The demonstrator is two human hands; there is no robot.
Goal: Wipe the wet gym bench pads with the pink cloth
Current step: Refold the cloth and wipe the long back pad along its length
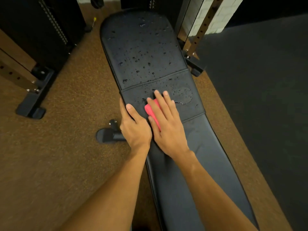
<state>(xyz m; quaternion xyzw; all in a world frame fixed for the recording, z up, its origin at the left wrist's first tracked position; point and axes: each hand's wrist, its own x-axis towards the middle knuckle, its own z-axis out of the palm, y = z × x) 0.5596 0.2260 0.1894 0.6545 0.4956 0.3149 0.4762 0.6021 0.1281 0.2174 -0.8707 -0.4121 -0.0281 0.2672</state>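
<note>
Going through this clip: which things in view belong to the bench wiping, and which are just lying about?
In the job:
pink cloth, pressed flat under the right hand
left hand, gripping the edge of the middle pad
far pad, beaded with drops
near pad

Just about:
rack foot
bench foot
yellow-tipped object
holed upright

right hand (164, 124) flat on pink cloth (154, 114), wet bench pad (143, 52), left hand (135, 125) gripping edge

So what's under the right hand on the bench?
The pink cloth, pressed flat on the middle pad by the right hand. Only its left edge and a strip between the fingers show; the rest, and the pad beneath, are covered.
</note>
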